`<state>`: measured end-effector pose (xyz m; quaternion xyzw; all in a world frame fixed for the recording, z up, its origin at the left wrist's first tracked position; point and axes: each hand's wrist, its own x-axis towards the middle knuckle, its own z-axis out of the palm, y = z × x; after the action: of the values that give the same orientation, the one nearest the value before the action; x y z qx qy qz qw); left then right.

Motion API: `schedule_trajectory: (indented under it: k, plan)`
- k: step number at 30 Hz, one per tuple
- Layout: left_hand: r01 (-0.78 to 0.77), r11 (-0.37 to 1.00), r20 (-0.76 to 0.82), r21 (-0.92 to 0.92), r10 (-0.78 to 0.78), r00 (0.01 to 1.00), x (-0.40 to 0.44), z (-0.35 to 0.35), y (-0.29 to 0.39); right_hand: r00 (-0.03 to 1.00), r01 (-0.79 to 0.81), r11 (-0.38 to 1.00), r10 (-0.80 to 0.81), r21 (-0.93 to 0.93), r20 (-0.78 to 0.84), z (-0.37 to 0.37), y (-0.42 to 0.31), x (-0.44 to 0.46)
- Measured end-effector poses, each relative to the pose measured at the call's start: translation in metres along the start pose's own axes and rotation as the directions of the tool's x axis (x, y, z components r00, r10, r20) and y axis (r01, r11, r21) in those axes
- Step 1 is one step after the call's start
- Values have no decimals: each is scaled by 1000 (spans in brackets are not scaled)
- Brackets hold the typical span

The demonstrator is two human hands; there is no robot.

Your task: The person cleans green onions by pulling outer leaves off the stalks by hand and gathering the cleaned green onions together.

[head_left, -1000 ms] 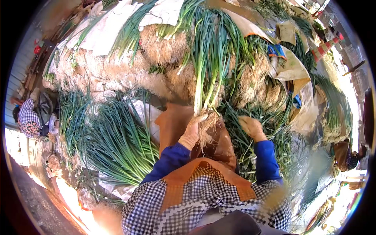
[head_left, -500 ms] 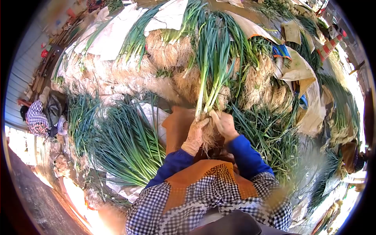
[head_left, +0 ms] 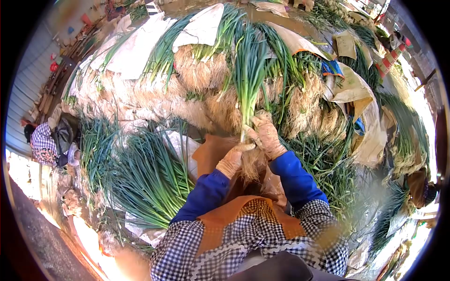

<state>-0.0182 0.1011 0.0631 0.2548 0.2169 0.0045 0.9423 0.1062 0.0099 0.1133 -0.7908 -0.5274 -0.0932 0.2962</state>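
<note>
A bunch of green onions (head_left: 249,70) stands upright before me, its leaves pointing away and its pale roots (head_left: 251,164) hanging toward my lap. My right hand (head_left: 267,136), in a pale, dirty-looking glove, is wrapped round the white stems from the right. My left hand (head_left: 230,160), gloved too, is closed at the lower left of the stems, just above the roots; its fingertips are partly hidden. Underneath lies a brown apron (head_left: 208,152) across my lap.
Loose green onions (head_left: 150,173) lie in a heap at my left, and more leaves (head_left: 323,164) at my right. Ahead, stacked bunches with roots (head_left: 199,70) are partly covered by white sacks (head_left: 136,51). Another person (head_left: 45,143) sits at the far left.
The stems, spread in two groups before, are now drawn together. My right hand has moved up and round them, while my left hand has shifted slightly down.
</note>
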Motion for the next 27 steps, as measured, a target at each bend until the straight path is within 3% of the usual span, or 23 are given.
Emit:
schedule_trajectory:
  k: [1,2,3,5,7,8,9,10,12,14,16,17,19,21,22,23,24,25,26,27]
  plan:
    - [-32,999,128,-9,33,991,-5,12,13,983,-181,901,181,394,36,0,8,6]
    - [-60,998,249,-21,64,966,-13,23,28,935,-323,621,326,714,140,1,15,12]
    - [-52,992,410,-114,95,907,-26,38,51,913,-289,424,390,858,115,-17,15,23]
    - [-300,938,278,-174,339,899,-60,80,88,837,-411,658,546,631,-25,-17,61,34]
    - [-239,964,477,-112,263,839,-60,51,125,827,-496,805,552,325,-106,-10,85,50]
    - [-228,969,570,-99,243,785,-62,50,137,846,-491,844,521,214,-112,3,97,57]
    - [-238,967,573,-94,248,781,-59,49,139,907,-393,919,388,2,-160,8,93,68]
    - [-298,954,493,-43,279,824,-54,44,137,905,-397,917,384,-42,-184,16,86,79]
    - [-409,911,323,51,372,870,-27,21,126,795,-596,794,604,-118,58,22,74,109]
    - [-358,927,186,115,334,924,-26,20,107,754,-624,767,641,-150,143,34,75,120]
    - [-258,966,232,28,244,942,-17,-2,87,853,-521,770,476,-367,-212,67,82,117]
    - [-262,965,205,24,251,946,-13,-12,79,854,-521,771,474,-368,-215,65,91,120]
    - [-225,974,265,-24,223,938,-17,-23,76,848,-525,846,529,-95,21,39,106,115]
    - [-188,974,336,-127,220,916,-21,-30,79,907,-348,936,351,56,-233,-2,112,85]
    - [-210,963,328,-171,257,909,-22,-32,77,896,-310,865,405,396,-184,-25,110,64]
    - [-158,946,406,-285,268,874,-17,-40,74,898,-164,926,282,339,-337,-49,105,40]
    - [-91,916,479,-390,287,830,-11,-45,69,897,-415,892,434,180,-85,-78,90,25]
    - [-77,906,523,-417,308,795,-11,-39,63,793,-605,792,609,76,-28,-77,82,5]
    - [-3,877,559,-480,309,769,-9,-30,52,907,-415,909,411,-30,-88,-62,110,-33]
    - [-104,905,450,-412,301,841,-14,-26,37,874,-445,881,466,163,-134,-70,92,-49]
